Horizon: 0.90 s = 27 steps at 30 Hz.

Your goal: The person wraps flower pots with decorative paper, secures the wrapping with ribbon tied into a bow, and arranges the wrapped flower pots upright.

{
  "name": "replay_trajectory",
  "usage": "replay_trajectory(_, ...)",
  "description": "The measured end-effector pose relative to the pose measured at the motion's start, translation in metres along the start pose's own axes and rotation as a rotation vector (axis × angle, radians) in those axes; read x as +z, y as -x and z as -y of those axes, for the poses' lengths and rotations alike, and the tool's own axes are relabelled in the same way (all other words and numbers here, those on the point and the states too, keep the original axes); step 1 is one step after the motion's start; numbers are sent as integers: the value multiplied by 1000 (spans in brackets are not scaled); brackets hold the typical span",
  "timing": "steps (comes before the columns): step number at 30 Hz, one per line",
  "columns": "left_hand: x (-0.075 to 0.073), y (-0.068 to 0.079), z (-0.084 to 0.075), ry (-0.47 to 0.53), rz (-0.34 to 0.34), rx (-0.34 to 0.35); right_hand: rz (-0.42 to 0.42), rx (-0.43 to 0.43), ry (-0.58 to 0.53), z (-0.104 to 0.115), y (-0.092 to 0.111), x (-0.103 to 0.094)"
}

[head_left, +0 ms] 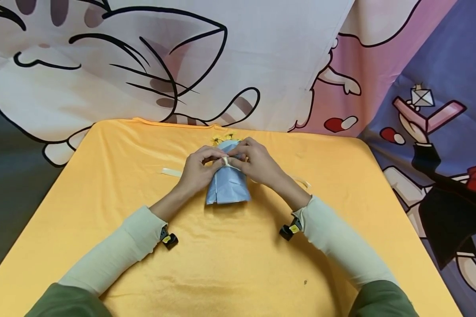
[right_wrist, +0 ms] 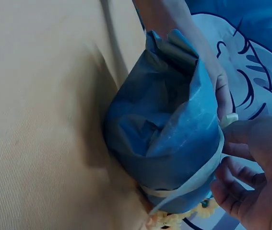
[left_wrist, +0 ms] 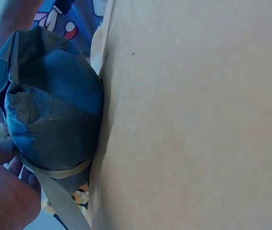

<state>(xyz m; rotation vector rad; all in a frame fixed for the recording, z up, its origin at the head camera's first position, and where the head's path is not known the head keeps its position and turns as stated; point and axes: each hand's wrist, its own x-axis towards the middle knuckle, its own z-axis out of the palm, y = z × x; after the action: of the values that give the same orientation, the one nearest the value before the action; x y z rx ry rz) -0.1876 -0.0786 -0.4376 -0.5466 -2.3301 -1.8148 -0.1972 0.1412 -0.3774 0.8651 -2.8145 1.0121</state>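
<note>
A small bouquet wrapped in blue paper (head_left: 228,187) lies on the cloth, its yellow flowers (head_left: 217,139) pointing away from me and its open paper end toward me. A cream ribbon (left_wrist: 59,194) circles the wrap, with a small knot or loop (head_left: 225,161) on top. My left hand (head_left: 196,169) pinches the ribbon at that knot from the left. From the right, my right hand (head_left: 258,162) pinches it too, thumb and fingertips close to the left ones. One ribbon tail (head_left: 171,172) reaches out to the left, another tail (head_left: 303,181) to the right.
A yellow-orange cloth (head_left: 206,264) covers the table, with slight wrinkles. Behind it hangs a printed cartoon backdrop (head_left: 277,66). Each wrist wears a small black camera (head_left: 169,240) below the sleeve cuff.
</note>
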Motion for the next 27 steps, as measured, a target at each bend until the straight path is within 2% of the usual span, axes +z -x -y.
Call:
replay_trajectory(7,2,2,0,-3,-54,-10,-35,103,-17,4,-2,5)
replay_trajectory(16,3,3,1,-8,-70,-31,-55,57,-165,-5,5,11)
replay_trajectory(21,3,3,-2,-34,-65,-34,-53,34,-183,-6,5,12)
replay_trajectory(27,6,2,-3,-63,-60,-61,-52,95,-199,-13,15,9)
